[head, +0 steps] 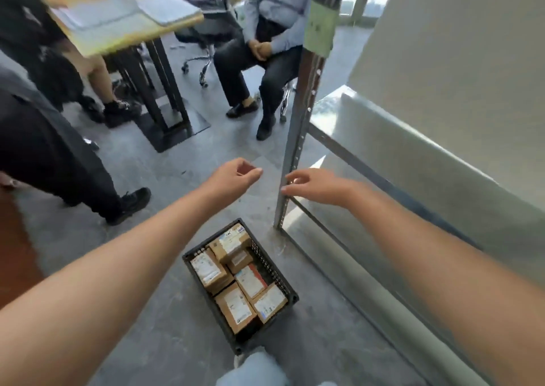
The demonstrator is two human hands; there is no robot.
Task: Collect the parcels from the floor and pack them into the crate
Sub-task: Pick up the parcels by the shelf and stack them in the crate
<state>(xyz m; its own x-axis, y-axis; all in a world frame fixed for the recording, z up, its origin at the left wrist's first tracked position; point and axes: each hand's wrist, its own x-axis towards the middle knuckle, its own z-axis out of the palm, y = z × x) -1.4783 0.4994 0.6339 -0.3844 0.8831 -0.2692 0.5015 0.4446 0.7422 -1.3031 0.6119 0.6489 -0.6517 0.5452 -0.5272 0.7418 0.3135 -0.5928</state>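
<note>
Boxed parcels (236,276) fill the black crate (290,292) on the floor; left hand (236,176) and right hand (312,185) hover empty, loosely curled (no stray parcels visible)

Bare floor (165,320) lies open left of the packed crate (290,292), while the shelf upright (290,161) crowds its right.

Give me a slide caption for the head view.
Both empty hands, left and right, above a crate of parcels.
</note>
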